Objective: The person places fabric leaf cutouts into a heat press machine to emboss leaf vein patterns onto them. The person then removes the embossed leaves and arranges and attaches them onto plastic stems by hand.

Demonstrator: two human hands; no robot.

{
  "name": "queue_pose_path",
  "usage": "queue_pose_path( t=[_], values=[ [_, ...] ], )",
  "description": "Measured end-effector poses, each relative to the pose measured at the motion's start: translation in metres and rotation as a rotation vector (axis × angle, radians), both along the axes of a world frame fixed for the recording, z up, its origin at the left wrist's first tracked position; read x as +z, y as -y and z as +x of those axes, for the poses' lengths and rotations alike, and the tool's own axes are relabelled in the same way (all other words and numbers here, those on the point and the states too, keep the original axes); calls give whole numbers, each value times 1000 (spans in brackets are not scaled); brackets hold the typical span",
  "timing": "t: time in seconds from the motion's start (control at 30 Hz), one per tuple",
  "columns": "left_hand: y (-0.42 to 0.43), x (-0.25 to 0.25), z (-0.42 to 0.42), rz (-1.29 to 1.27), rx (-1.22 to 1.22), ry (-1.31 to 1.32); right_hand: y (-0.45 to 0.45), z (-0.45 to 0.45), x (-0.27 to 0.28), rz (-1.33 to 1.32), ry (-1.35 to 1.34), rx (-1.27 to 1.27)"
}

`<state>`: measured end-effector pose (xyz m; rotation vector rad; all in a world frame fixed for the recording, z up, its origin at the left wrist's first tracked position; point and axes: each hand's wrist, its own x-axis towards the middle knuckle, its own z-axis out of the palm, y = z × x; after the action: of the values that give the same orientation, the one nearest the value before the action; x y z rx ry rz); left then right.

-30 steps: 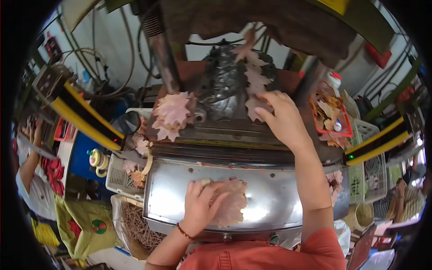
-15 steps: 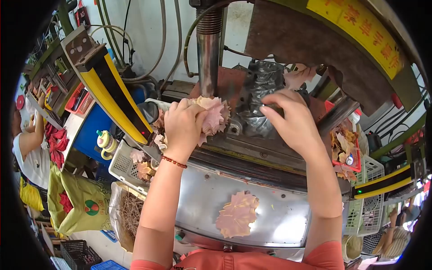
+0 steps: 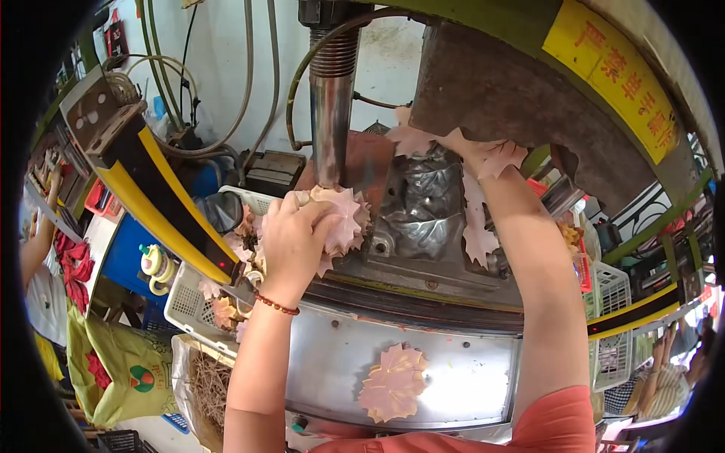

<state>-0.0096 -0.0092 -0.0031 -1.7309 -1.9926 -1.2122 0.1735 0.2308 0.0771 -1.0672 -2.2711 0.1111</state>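
Note:
My left hand [image 3: 291,234] is closed around a stack of pink artificial leaves [image 3: 343,219] with jagged edges, at the left of the metal mould. My right hand [image 3: 458,145] reaches over the back of the grey leaf-veined mould [image 3: 423,200], close under the dark upper plate. Its fingers, partly hidden, seem closed on a pink leaf [image 3: 411,138] at the mould's back edge. Another pink leaf [image 3: 501,157] overlaps my right wrist, and a narrow leaf piece [image 3: 477,230] lies along the mould's right side. One pink leaf [image 3: 393,383] rests flat on the metal front panel.
The dark upper plate [image 3: 513,106] overhangs the mould, beside a steel column [image 3: 331,121]. Yellow-black guard bars [image 3: 170,204] flank the press. A white basket [image 3: 189,302] with leaves stands at left, near a sack of straw-like sticks [image 3: 208,385]. Another person's arm shows far left.
My right hand has moved from above the mould to its back edge, and a leaf now shows there. My left hand keeps its stack. The view has shifted slightly.

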Motion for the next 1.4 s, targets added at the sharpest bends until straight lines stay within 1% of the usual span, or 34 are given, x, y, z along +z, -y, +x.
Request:
queue_pose_path(
  t=[0.07,0.13,0.2,0.23,0.27,0.33,0.37,0.43,0.5,0.53,0.6,0.63,0.67,0.7,0.73,0.83,0.87,0.93,1.0,1.03,1.1,1.13,1.23,1.3,1.37,1.4],
  values=[
    [0,5,0,-35,13,-48,-13,18,0,1,156,-126],
    [0,4,2,-48,23,-71,-18,23,-10,23,253,-170],
    [-3,4,0,-23,37,-79,-9,19,-12,45,250,-171],
    [-4,4,-1,36,41,-42,1,14,-5,1,207,-140],
    [-5,4,-2,93,47,-7,19,6,2,-73,141,-95],
    [-3,9,1,160,76,39,58,-14,15,-370,11,28],
    [-2,14,5,170,64,48,78,-23,18,-497,42,118],
    [-3,21,16,199,27,66,104,-35,28,-655,293,343],
    [-4,22,22,180,1,70,108,-37,11,-545,136,433],
    [-4,22,22,167,0,66,98,-36,3,-420,58,445],
    [-3,15,17,122,10,45,92,-25,11,-371,-27,299],
    [-2,10,11,83,13,-25,86,-19,15,-347,-66,227],
    [0,4,6,44,17,-95,58,-13,-1,-426,-160,241],
    [1,0,2,6,22,-164,54,-6,1,-320,30,138],
    [-1,-1,0,1,-19,-149,51,0,3,-212,218,36],
    [0,10,4,-37,-8,-230,-4,23,-56,312,219,-22],
    [0,11,5,-38,1,-239,6,22,-54,495,220,-106],
    [1,13,4,-44,18,-261,30,26,-39,588,204,-133],
    [3,16,4,86,48,-222,60,35,-7,405,177,-21],
    [4,19,5,151,59,-202,77,37,5,273,109,-46],
    [6,31,14,202,38,-97,107,42,18,9,-24,-97],
    [7,36,21,227,29,-42,100,55,2,112,-157,1],
    [-1,48,50,284,-150,15,139,77,-8,104,-363,-12],
    [-12,47,74,275,-246,17,156,85,-14,52,-379,-15],
    [-28,34,91,153,-277,-22,166,92,-25,15,-386,-22],
    [-30,28,94,132,-268,-33,169,98,-31,11,-362,-26]
  ],
)
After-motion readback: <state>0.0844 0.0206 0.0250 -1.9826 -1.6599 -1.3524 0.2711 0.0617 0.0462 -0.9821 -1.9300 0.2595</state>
